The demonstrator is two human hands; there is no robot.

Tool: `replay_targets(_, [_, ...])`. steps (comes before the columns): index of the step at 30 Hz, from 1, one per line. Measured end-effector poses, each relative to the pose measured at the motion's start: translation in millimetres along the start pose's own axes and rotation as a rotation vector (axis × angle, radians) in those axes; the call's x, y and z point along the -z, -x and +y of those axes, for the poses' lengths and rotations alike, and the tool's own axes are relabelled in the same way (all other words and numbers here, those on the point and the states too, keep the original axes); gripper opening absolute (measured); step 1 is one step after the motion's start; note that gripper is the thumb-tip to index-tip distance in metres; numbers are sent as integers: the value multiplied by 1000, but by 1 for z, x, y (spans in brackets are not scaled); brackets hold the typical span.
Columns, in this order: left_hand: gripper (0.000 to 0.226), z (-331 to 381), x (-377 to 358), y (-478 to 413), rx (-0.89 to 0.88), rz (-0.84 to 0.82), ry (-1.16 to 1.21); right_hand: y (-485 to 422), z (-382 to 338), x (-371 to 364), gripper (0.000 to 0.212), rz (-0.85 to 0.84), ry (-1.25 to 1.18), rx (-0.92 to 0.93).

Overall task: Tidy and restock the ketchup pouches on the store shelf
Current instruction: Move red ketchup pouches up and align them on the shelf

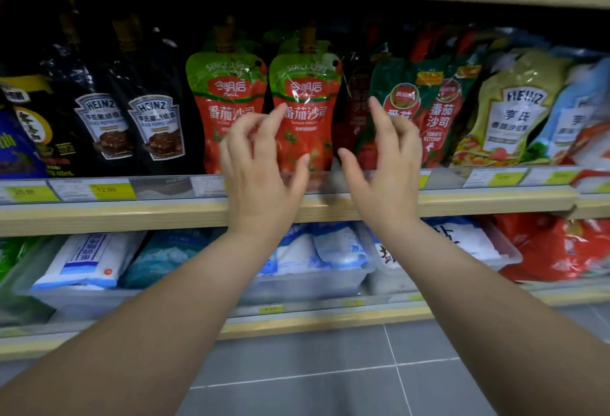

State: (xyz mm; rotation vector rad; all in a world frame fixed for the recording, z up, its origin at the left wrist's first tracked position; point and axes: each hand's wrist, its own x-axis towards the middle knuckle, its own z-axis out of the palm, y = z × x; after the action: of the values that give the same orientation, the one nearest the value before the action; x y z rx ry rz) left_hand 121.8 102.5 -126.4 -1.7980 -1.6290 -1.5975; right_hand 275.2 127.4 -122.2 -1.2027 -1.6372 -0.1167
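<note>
Two red-and-green ketchup pouches stand upright side by side on the middle shelf, the left pouch (227, 95) and the right pouch (305, 99). My left hand (260, 165) hovers in front of the gap between them, fingers spread, holding nothing. My right hand (384, 165) is raised just right of the right pouch, fingers apart and empty. Behind it lean darker green-and-red ketchup pouches (439, 108), partly hidden by my fingers. A dark red pouch (356, 99) sits further back in the gap.
Black Heinz pepper sauce pouches (155, 125) stand to the left, pale Heinz salad dressing pouches (518, 108) to the right. A clear price rail (109, 189) fronts the wooden shelf edge (132, 214). Below are trays of white and blue bags (326, 250). Grey floor tiles lie underneath.
</note>
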Motion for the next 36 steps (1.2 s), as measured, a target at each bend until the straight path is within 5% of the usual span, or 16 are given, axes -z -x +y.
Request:
replay_targets(7, [74, 61, -54, 0, 9, -196, 210, -12, 67, 43, 72, -14, 104, -208])
replay_targets(15, [107, 88, -90, -9, 133, -311, 108, -34, 94, 50, 87, -178, 116, -192])
replay_targets(36, [98, 79, -89, -14, 117, -352, -51, -51, 103, 40, 100, -104, 132, -259])
